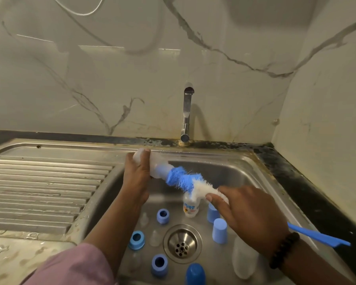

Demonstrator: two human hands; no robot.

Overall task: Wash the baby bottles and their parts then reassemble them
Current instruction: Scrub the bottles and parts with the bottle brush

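Over a steel sink (245, 167), we grip a clear baby bottle (158, 167) on its side in our left hand (137, 177), fingers wrapped around its body. The blue-and-white bottle brush (183, 179) meets its mouth, our right hand (249, 210) pinching the bristled end. Below, blue rings (162, 215), caps (220, 230), and a printed small bottle (190, 206) stand near the drain (182, 243).

Much of the clear bottle (152, 167) is covered by the left hand (137, 173). The brush (185, 181) handle's middle is hidden behind the right hand (249, 212). A blue cap (195, 274) is cut off by the bottom edge.
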